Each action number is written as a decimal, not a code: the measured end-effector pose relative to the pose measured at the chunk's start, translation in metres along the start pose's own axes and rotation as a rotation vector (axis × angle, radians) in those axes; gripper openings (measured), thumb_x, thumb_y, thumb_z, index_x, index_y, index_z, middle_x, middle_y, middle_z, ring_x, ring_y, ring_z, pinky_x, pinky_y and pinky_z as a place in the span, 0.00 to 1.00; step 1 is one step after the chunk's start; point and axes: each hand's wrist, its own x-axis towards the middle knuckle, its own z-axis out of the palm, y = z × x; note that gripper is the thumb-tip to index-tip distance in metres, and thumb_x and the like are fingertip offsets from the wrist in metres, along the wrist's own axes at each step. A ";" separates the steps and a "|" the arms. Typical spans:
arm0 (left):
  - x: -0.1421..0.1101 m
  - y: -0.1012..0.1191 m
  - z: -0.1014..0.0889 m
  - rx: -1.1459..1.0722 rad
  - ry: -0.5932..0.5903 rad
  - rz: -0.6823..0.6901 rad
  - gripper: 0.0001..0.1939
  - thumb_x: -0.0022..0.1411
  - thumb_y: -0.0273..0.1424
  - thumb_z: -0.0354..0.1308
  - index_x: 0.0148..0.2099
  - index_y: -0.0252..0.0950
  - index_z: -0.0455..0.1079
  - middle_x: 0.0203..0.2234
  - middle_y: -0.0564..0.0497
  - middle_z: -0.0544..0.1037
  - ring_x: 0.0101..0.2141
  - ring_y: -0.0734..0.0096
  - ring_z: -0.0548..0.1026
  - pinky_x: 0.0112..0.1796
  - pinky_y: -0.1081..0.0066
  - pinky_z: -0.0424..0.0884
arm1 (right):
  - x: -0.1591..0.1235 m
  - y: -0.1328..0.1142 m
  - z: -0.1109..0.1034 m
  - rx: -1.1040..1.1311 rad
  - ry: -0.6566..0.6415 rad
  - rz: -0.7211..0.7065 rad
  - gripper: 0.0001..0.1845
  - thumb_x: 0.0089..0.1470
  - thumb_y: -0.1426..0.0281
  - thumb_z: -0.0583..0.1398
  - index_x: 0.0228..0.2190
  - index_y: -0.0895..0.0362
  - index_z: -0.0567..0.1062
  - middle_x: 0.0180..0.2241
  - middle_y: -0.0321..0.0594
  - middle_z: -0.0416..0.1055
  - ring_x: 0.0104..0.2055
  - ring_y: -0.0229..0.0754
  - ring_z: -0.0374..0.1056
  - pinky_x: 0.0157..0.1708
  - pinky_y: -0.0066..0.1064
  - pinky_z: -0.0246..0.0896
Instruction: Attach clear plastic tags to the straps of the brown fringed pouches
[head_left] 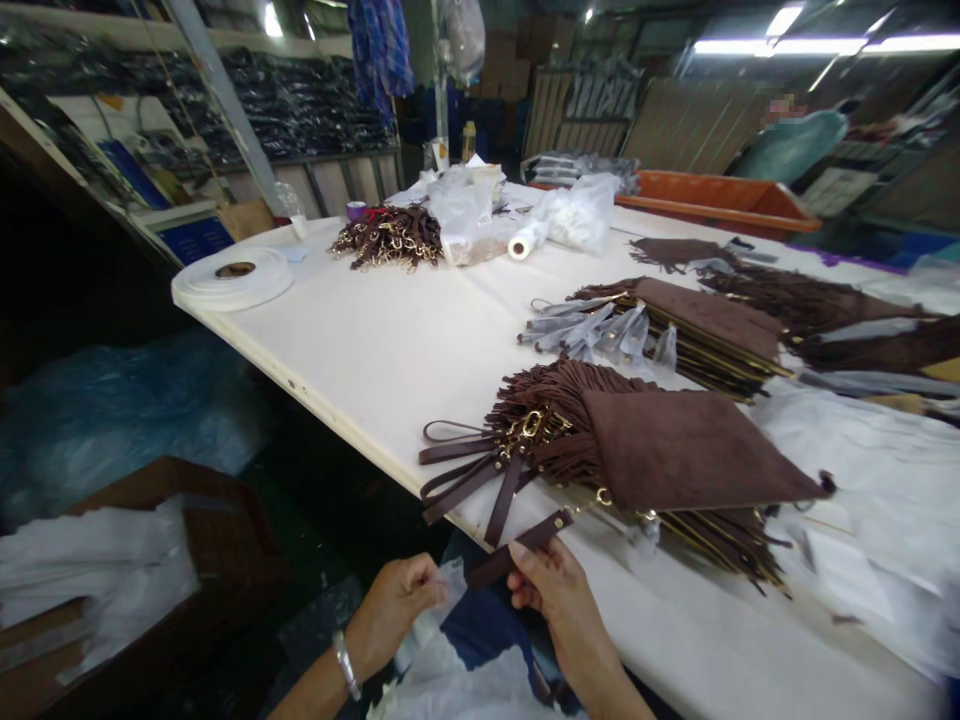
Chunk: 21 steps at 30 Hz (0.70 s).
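Below the table's near edge, my left hand (405,600) pinches a thin clear plastic sleeve (441,605). My right hand (551,590) grips a dark brown wrist strap (525,548) between thumb and fingers. A gold clasp joins that strap to a brown suede fringed pouch (690,445) on top of a stack. More loop straps with gold clips spread from the stack's left side. Strap and sleeve are close together but look apart. Behind lies a second stack of brown pouches (712,310), its straps covered in clear plastic.
On the white table (360,350) are a roll of white tape (236,278), a pile of brown straps (394,235) and plastic bags (581,210). A cardboard box (225,520) with white sheets stands at lower left. An orange tub (720,200) is behind the table, with a person beyond.
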 end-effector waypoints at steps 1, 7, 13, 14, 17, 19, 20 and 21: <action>-0.001 0.003 -0.002 0.042 0.015 0.011 0.13 0.54 0.38 0.59 0.26 0.33 0.67 0.19 0.57 0.66 0.24 0.74 0.63 0.27 0.74 0.56 | 0.000 0.002 0.004 0.029 0.000 0.004 0.20 0.43 0.60 0.68 0.34 0.57 0.69 0.24 0.31 0.69 0.22 0.33 0.65 0.19 0.22 0.63; -0.007 0.007 -0.011 0.179 0.014 0.023 0.15 0.57 0.41 0.56 0.27 0.33 0.69 0.20 0.56 0.66 0.25 0.73 0.62 0.27 0.73 0.55 | 0.001 0.007 0.018 0.050 -0.029 0.055 0.21 0.38 0.63 0.70 0.33 0.60 0.72 0.23 0.34 0.71 0.24 0.34 0.67 0.22 0.23 0.64; -0.005 -0.001 -0.007 -0.074 -0.072 -0.005 0.18 0.51 0.44 0.62 0.26 0.32 0.67 0.19 0.56 0.67 0.24 0.74 0.62 0.26 0.73 0.55 | 0.002 0.006 0.019 0.010 -0.002 -0.032 0.19 0.40 0.62 0.70 0.31 0.61 0.74 0.22 0.36 0.72 0.23 0.36 0.67 0.22 0.25 0.63; -0.004 -0.001 -0.006 -0.128 -0.100 -0.023 0.19 0.50 0.45 0.63 0.26 0.32 0.67 0.19 0.55 0.68 0.23 0.73 0.63 0.26 0.73 0.55 | 0.002 0.007 0.018 0.008 -0.009 -0.041 0.18 0.40 0.62 0.69 0.31 0.60 0.75 0.22 0.36 0.72 0.23 0.36 0.67 0.22 0.25 0.63; -0.004 0.001 -0.003 -0.247 -0.187 -0.060 0.21 0.47 0.47 0.65 0.27 0.31 0.68 0.20 0.51 0.73 0.23 0.71 0.67 0.25 0.72 0.58 | 0.003 0.010 0.017 0.020 -0.004 -0.071 0.17 0.41 0.63 0.69 0.32 0.60 0.75 0.24 0.37 0.73 0.25 0.36 0.67 0.24 0.26 0.63; -0.004 0.002 -0.002 -0.313 -0.225 -0.075 0.22 0.45 0.47 0.66 0.27 0.31 0.69 0.20 0.49 0.75 0.22 0.70 0.69 0.25 0.72 0.59 | 0.003 0.012 0.017 0.030 0.004 -0.080 0.17 0.42 0.62 0.68 0.33 0.60 0.75 0.25 0.38 0.73 0.26 0.36 0.67 0.25 0.26 0.64; -0.003 0.003 -0.001 -0.345 -0.233 -0.082 0.22 0.44 0.47 0.67 0.27 0.31 0.70 0.21 0.48 0.76 0.22 0.69 0.69 0.25 0.72 0.60 | 0.003 0.012 0.017 0.034 0.004 -0.080 0.17 0.42 0.62 0.68 0.33 0.59 0.75 0.25 0.38 0.73 0.26 0.37 0.67 0.26 0.26 0.64; -0.003 0.003 0.000 -0.371 -0.235 -0.088 0.23 0.44 0.47 0.67 0.28 0.31 0.70 0.21 0.47 0.76 0.22 0.69 0.70 0.25 0.71 0.60 | 0.002 0.012 0.017 0.037 0.001 -0.077 0.17 0.42 0.62 0.68 0.33 0.59 0.75 0.25 0.38 0.73 0.26 0.37 0.67 0.26 0.26 0.64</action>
